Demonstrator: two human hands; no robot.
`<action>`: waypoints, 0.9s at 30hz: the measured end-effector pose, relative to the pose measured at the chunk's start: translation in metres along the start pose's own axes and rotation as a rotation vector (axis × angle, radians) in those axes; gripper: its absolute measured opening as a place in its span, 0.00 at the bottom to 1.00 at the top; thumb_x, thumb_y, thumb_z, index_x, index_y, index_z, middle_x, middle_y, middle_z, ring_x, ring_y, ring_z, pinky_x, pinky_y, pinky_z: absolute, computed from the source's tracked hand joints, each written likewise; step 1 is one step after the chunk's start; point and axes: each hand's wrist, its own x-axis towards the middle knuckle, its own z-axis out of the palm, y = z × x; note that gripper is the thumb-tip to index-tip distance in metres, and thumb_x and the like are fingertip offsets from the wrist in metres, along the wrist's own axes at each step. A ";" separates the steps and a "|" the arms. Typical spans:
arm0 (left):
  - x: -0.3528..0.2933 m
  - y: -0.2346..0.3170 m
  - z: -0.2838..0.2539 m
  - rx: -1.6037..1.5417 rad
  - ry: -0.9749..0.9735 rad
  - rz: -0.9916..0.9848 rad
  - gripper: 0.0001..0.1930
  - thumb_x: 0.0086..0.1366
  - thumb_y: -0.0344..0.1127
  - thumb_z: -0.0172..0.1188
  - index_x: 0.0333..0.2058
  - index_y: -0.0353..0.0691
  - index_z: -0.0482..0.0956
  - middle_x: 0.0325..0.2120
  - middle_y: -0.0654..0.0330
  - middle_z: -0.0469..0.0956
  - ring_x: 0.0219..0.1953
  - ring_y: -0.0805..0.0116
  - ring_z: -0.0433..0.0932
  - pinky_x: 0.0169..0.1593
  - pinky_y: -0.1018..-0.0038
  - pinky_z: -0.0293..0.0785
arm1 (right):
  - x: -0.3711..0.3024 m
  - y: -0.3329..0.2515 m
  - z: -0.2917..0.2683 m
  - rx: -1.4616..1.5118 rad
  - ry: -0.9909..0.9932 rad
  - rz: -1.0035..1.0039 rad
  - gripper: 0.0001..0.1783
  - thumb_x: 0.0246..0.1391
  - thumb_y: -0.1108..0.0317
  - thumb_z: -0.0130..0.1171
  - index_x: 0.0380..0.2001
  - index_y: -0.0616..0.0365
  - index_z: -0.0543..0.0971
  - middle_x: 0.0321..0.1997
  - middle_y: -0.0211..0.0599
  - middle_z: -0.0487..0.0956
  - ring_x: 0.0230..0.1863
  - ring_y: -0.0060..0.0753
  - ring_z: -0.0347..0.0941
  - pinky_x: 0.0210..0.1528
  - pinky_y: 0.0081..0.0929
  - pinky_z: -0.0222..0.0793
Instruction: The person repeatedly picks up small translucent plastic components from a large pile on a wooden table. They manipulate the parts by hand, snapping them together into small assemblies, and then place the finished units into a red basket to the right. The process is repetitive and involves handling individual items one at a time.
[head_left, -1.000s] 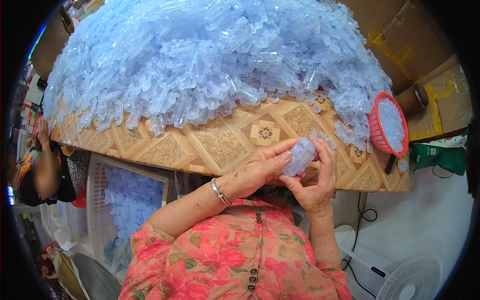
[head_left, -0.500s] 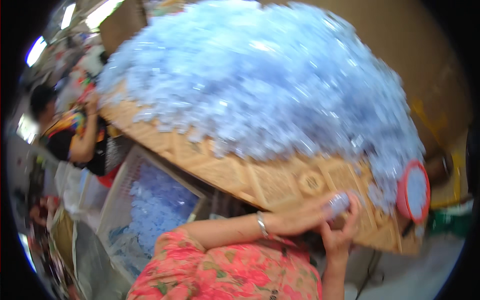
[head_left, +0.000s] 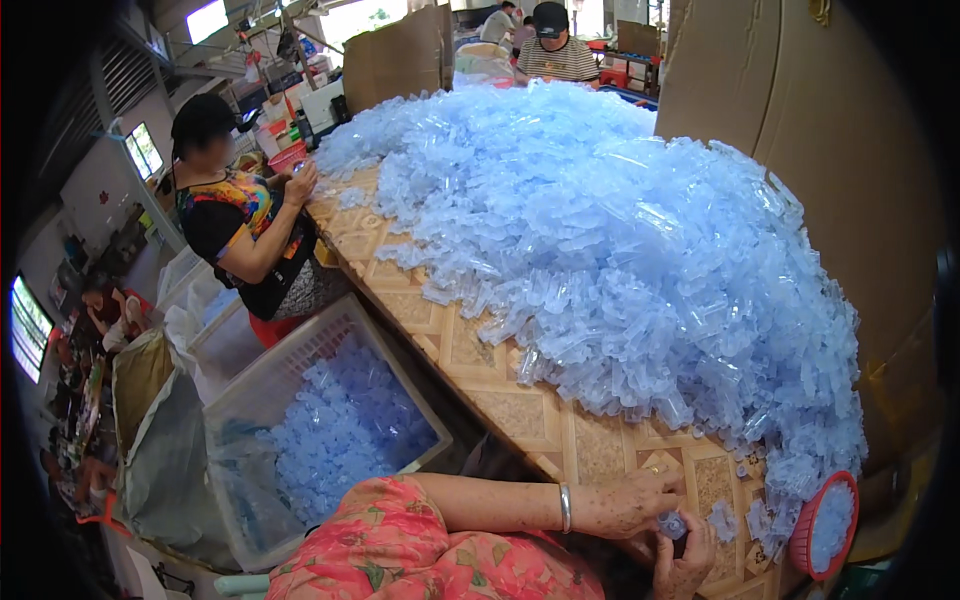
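Note:
My right hand (head_left: 688,562) is closed around a small clear plastic piece (head_left: 672,524), bluish with a rounded end, above the near edge of the table (head_left: 520,405). Just over that piece is my left hand (head_left: 625,502), its fingers bent and drawn together. Whatever those left fingertips grip is hidden. A silver bangle (head_left: 566,508) circles my left wrist. Beyond both hands rises a large heap of clear bluish plastic pieces (head_left: 610,250), many of them tube-shaped. A few loose pieces (head_left: 722,520) lie right of my hands.
At the right table edge, a red basket (head_left: 802,540) leans, holding similar pieces. Left of the table stands a white crate (head_left: 432,450) with bluish pieces inside. A co-worker (head_left: 240,210) handles something small at the table's left. Tall cardboard (head_left: 800,90) borders the heap.
The view has shifted, so the heap, crate and co-worker appear elsewhere in the picture. My left hand, earlier holding the clear piece against my right, now has its fingers bent above it.

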 end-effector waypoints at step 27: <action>-0.003 -0.011 0.003 -0.014 0.093 0.038 0.19 0.66 0.37 0.65 0.52 0.35 0.74 0.44 0.47 0.73 0.48 0.43 0.76 0.51 0.56 0.74 | -0.117 0.008 0.016 0.064 0.483 0.208 0.14 0.66 0.62 0.65 0.44 0.64 0.80 0.43 0.49 0.82 0.39 0.46 0.78 0.47 0.43 0.77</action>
